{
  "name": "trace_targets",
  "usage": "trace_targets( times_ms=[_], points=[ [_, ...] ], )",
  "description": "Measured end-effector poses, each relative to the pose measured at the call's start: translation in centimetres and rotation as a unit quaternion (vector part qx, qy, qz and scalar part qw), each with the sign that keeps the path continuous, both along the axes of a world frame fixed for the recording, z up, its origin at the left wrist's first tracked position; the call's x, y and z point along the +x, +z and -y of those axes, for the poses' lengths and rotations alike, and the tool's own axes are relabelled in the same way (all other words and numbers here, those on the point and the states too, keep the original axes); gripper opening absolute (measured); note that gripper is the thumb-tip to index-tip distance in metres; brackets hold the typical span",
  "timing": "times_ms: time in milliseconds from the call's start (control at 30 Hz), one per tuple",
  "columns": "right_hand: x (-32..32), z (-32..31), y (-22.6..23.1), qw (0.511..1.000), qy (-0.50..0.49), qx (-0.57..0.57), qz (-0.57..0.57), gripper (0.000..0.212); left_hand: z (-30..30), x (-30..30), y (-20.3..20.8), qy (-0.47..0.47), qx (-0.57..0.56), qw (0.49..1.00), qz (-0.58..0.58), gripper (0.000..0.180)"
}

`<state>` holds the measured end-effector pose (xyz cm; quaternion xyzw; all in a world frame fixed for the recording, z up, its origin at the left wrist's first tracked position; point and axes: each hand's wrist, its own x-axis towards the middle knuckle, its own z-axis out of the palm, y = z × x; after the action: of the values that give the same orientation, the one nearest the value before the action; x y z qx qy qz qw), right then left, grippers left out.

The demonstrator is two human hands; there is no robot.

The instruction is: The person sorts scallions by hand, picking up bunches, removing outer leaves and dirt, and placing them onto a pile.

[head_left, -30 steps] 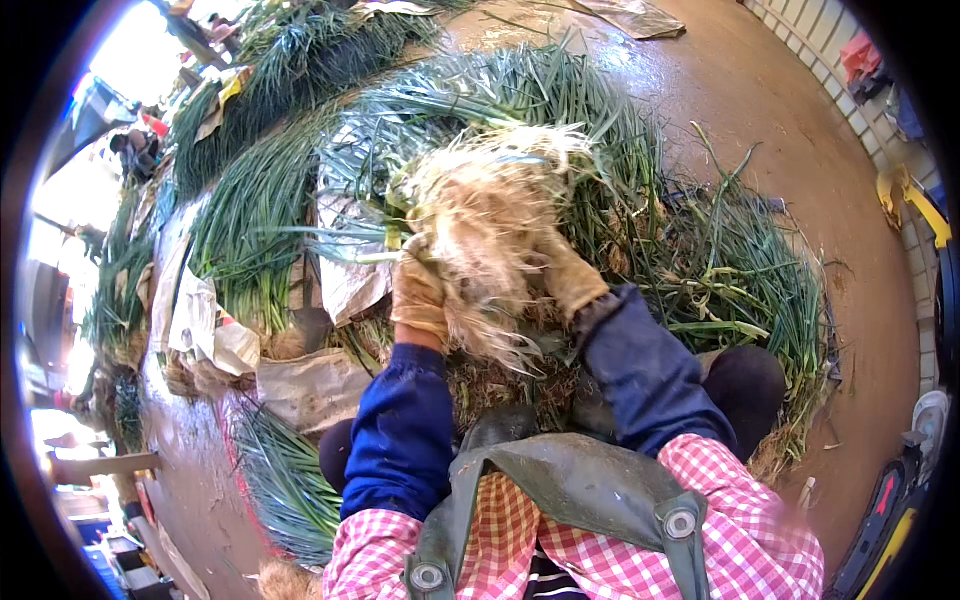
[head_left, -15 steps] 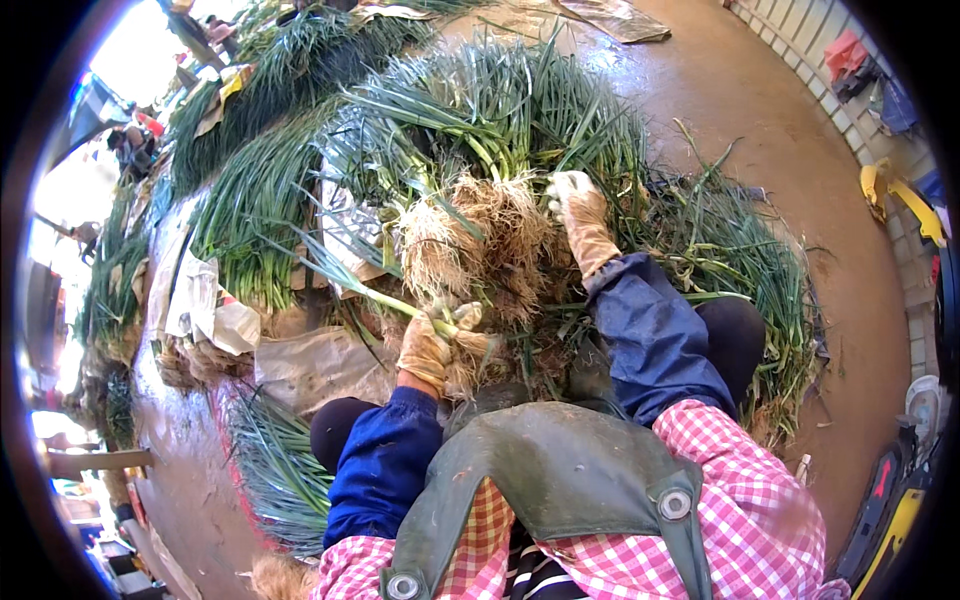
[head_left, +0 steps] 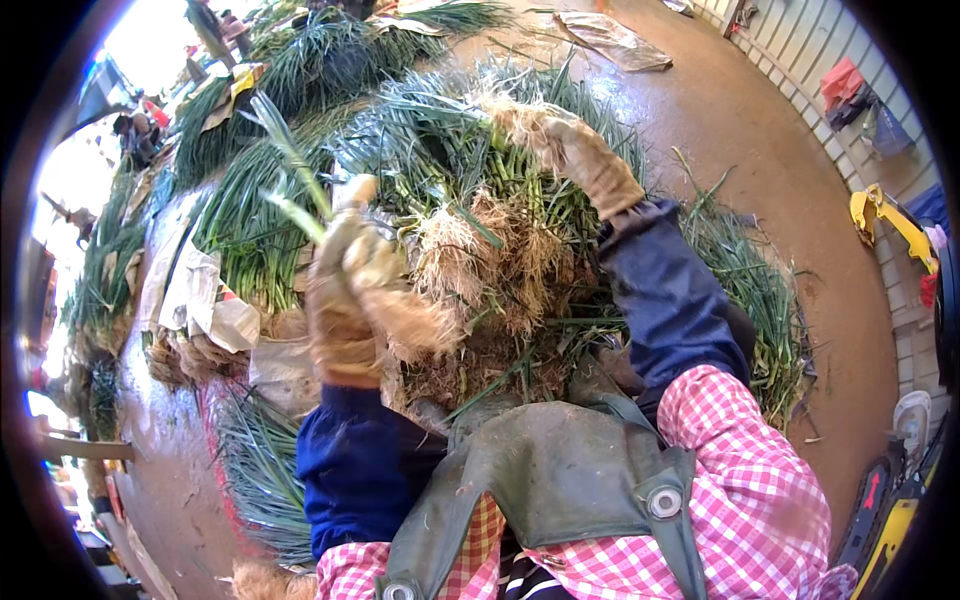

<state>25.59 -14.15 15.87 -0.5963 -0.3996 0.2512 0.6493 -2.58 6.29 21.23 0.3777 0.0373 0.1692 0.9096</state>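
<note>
In my gloved left hand [head_left: 345,290], closed and raised at the left of the pile, are a couple of green onions [head_left: 305,175]. Their green tops point up and away, and their brownish roots [head_left: 415,320] stick out to the right. My gloved right hand [head_left: 580,155] reaches over the far part of the heap, fingers bent. Pale, fuzzy roots [head_left: 505,115] show at its fingertips, seemingly of a green onion whose stem I cannot make out. Between my hands sits the large pile of green onions [head_left: 440,130], with a clump of pale roots [head_left: 455,250] facing me.
More green onions [head_left: 260,185] lie in heaps at the left and far left, beside a white sack [head_left: 225,320]. Loose leaves [head_left: 750,290] spread at the right. Wet brown floor [head_left: 850,330] runs to a tiled wall, with a yellow object [head_left: 890,220] beside it.
My left hand has lifted and turned upward with the green onions, their tops swinging upright. My right hand has moved farther away over the pile, with roots now at its fingertips.
</note>
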Motion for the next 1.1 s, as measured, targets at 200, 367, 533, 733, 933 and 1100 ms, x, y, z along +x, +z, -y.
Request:
trace_targets(
  times_ms=[200,367,533,733,933,1100],
  points=[
    [-13.4,0.4,-2.0,0.974,0.1,-0.144,-0.142,0.019,6.0,3.4,-10.0,-0.038,-0.111,0.976,-0.186,0.029],
    [-17.0,1.3,-5.5,0.966,0.132,-0.2,-0.101,0.03,8.2,2.2,-17.1,-0.09,-0.186,0.963,-0.175,0.021],
    [-13.8,2.2,-6.7,0.96,-0.14,-0.114,-0.215,0.029,5.3,1.2,-18.4,-0.159,-0.184,0.961,-0.13,0.027],
    [-16.2,1.7,-8.0,0.889,-0.085,-0.091,-0.44,0.05,6.3,-0.2,-19.3,-0.151,-0.177,0.965,-0.124,0.029],
    [-16.1,1.2,-7.3,0.942,-0.179,-0.04,-0.282,0.029,9.8,-0.8,-15.9,-0.202,-0.286,0.936,-0.036,0.027],
    [-15.2,-0.6,-6.3,0.931,-0.312,-0.1,-0.159,0.024,10.5,-1.0,-15.4,-0.211,-0.323,0.922,-0.029,0.025]
  ],
)
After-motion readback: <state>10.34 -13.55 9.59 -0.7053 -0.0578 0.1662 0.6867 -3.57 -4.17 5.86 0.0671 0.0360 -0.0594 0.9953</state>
